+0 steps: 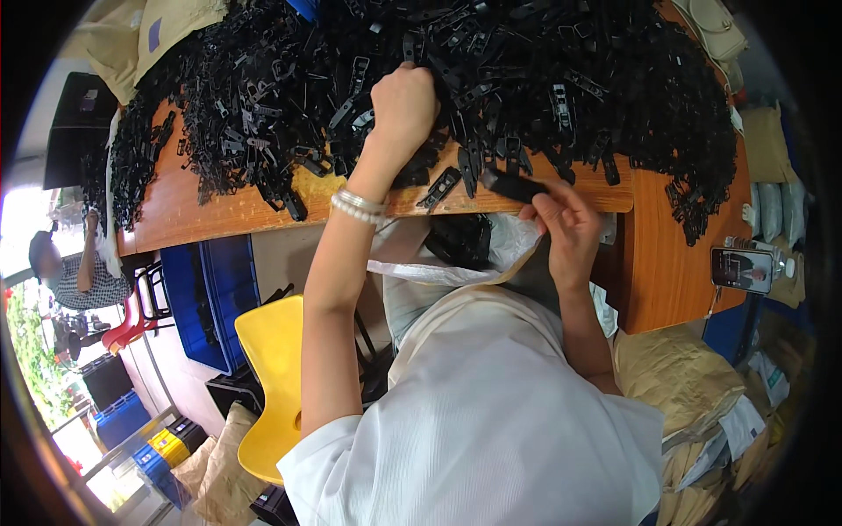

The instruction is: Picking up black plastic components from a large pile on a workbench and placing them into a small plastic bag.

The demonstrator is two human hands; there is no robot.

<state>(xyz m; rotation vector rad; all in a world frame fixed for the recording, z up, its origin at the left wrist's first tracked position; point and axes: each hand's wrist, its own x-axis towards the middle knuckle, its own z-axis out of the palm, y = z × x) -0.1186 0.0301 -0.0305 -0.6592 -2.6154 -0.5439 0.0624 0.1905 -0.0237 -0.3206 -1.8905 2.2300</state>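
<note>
- While the head view looks down over the person's white-clad shoulders, the left hand reaches forward into the heap of black plastic clips covering most of the wooden counter; its grip is curled down among the clips, though what it has closed on cannot be told.
- Left wrist: a pearl-like bracelet, sitting just above the counter's near edge.
- Right hand: at the near edge of the counter, grip pinched narrow on one black clip, held just off the edge.
- Below the near edge, between the arms: a white plastic bag, open, with a dark mass of black pieces inside.
- Right end of the counter: a phone lying flat near the near corner.
- Under and beside the counter, left: a blue crate and a yellow chair.
- Right of the person: brown paper sacks, stacked.
- Far left: another person, seated, well apart.
</note>
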